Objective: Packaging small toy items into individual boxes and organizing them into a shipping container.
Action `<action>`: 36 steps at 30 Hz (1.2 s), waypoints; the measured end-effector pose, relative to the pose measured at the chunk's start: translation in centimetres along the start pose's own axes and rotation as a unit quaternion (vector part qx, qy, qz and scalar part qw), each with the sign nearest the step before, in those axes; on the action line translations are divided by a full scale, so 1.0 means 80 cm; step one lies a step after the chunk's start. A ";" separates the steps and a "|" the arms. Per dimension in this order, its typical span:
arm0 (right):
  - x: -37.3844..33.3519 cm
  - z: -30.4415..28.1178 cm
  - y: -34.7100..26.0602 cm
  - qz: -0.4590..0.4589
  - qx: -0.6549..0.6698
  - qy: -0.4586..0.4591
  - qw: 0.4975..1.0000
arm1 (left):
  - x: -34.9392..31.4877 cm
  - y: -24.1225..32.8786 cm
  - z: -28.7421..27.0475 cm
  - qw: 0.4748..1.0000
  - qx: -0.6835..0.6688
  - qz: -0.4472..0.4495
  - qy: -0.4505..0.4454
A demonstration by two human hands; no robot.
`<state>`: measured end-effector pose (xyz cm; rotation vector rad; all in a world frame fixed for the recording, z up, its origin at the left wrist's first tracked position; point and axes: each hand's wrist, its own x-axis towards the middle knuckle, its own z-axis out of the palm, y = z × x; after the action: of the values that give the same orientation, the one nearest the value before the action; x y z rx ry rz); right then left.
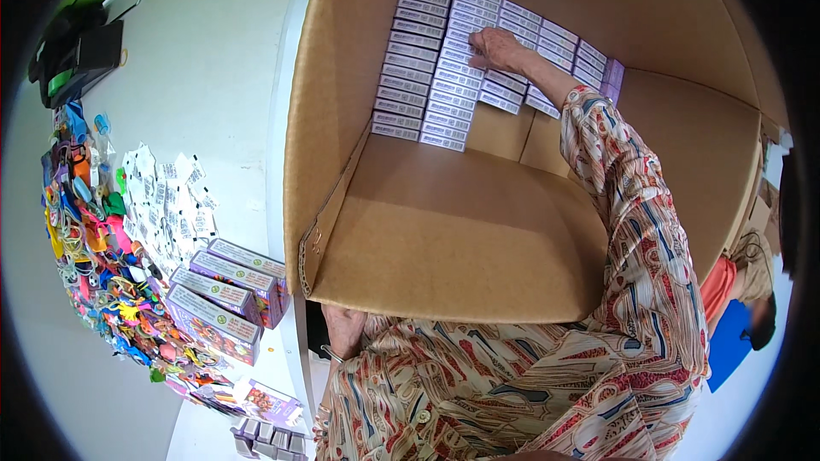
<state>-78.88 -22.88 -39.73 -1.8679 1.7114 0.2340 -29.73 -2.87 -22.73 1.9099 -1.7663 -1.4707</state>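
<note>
A large brown cardboard carton lies in front of me, its opening toward me. Against its far wall stand columns of small white-and-purple boxes, their barcoded ends facing me. My right hand reaches deep inside, touching the box ends near the middle columns. Its fingers point left, slightly bent and apart, and no box shows in them. Low at the carton's near left corner, my left hand is partly seen under the flap; its fingers are hidden.
On the white table at left stand several purple-and-white boxes. Beside them lie white printed packets and a long pile of colourful small items. A black bin is at far left. Another person is at right.
</note>
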 end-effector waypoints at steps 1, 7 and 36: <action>0.000 0.001 0.003 -0.006 0.003 -0.001 1.000 | 0.003 0.011 0.000 1.000 -0.020 0.013 0.007; 0.008 -0.003 0.001 0.002 -0.014 -0.047 0.999 | 0.008 0.032 0.001 0.997 -0.073 0.002 0.040; 0.000 -0.003 -0.033 0.044 -0.087 -0.037 0.995 | 0.014 0.032 0.001 0.997 -0.028 0.056 0.047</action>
<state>-76.42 -23.01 -38.73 -1.8834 1.7720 0.4970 -31.72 -4.50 -21.68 1.7911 -1.7408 -1.3566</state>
